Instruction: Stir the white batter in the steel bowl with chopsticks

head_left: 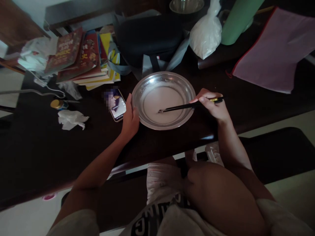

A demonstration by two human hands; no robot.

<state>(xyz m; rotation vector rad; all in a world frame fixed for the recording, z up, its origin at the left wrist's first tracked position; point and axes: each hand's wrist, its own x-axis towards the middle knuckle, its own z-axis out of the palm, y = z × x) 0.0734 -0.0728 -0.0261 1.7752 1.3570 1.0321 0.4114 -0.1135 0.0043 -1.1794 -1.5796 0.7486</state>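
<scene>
A wide steel bowl [189,86] stands on the dark table, with a whitish, smooth-looking mixture [159,98] in its bottom. My left hand [131,117] grips the bowl's left rim, fingers on the outside. In my right hand [213,104], at the bowl's right edge, is a pair of black chopsticks [180,106] with gold-marked ends. Their tips dip into the mixture near the middle of the bowl, where a small lump clings to them. Just left of my left hand lies a phone [118,109] with its screen lit.
Behind the bowl sits a black bag [150,39] with grey straps. Stacked books [81,59] lie at the back left, a crumpled tissue [72,119] and small gold-lidded jar [59,105] nearer. Back right are a tied white plastic bag [207,34], a green cylinder [238,23] and pink cloth [268,52].
</scene>
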